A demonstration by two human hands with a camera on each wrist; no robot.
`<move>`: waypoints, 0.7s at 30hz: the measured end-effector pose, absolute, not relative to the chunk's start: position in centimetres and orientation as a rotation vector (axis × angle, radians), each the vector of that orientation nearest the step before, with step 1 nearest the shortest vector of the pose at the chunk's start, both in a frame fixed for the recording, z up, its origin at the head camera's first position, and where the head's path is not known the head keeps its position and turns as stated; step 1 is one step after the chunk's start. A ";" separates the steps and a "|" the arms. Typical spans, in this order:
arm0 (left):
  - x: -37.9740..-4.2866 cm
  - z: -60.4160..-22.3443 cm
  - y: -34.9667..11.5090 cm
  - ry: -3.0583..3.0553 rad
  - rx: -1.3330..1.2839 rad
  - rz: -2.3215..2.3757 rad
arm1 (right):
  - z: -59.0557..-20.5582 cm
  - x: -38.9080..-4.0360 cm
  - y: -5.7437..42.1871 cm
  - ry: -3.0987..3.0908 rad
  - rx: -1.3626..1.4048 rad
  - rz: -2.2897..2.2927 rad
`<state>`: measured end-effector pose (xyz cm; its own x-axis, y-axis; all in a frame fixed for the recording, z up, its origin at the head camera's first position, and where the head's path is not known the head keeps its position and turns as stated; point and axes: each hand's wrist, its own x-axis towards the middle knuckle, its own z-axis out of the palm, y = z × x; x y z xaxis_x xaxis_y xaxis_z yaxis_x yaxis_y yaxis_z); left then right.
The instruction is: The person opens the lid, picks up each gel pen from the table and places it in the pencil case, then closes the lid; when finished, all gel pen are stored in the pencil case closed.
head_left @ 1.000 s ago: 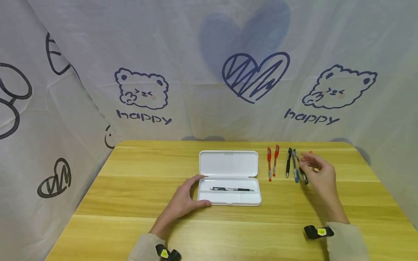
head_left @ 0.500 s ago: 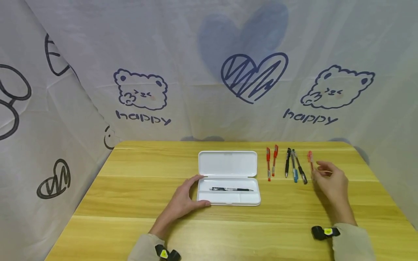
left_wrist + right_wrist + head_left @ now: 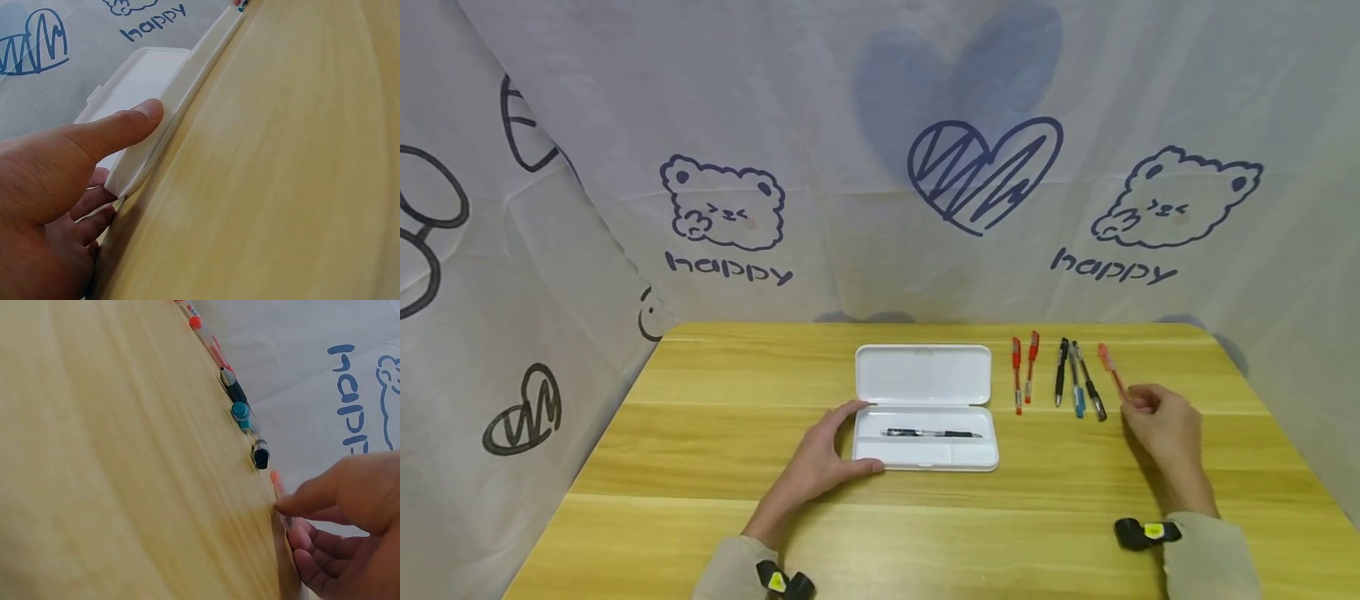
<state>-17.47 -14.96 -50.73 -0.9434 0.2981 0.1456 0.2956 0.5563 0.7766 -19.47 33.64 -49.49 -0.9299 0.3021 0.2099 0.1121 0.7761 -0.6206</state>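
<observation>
So the right hand [image 3: 1167, 425] has a pink pen [image 3: 1112, 368] pinched near its lower end, thumb and fingers together on it. The pen sits at the right end of the pen row, coloured top pointing to the far edge and leaning a bit left; can't tell whether the pinched end is off the wood. Meanwhile the left hand [image 3: 823, 454] is clamped on the left end of a white pencil case [image 3: 902, 452], thumb pressed on the front wall and index finger at the back corner by the hinge. The case is around the middle of the wooden table [image 3: 887, 542], lid [image 3: 925, 375] flipped back, with one black-and-clear pen [image 3: 917, 433] lying lengthwise inside. Between the case and the right hand, going left to right, there's a red pen [image 3: 1017, 375], a second red pen [image 3: 1032, 367] just beside it, a black pen [image 3: 1062, 372], a clear pen with a blue cap [image 3: 1078, 404] and a black-capped pen [image 3: 1089, 382], those last two super close at their far ends. Behind it all hangs a pale cloth [image 3: 850, 208] with doodled bears, hearts and "happy" on it.
</observation>
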 end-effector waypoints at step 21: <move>-17.5 -50.7 -15.0 2.760 0.544 1.387 | -47.9 -19.4 32.1 -2.550 -0.380 1.081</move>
<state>-17.51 -14.98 -50.67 -0.9397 0.3078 0.1489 0.3032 0.5485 0.7792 -19.38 32.13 -47.93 -0.9049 0.3718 0.2072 0.1098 0.6741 -0.7305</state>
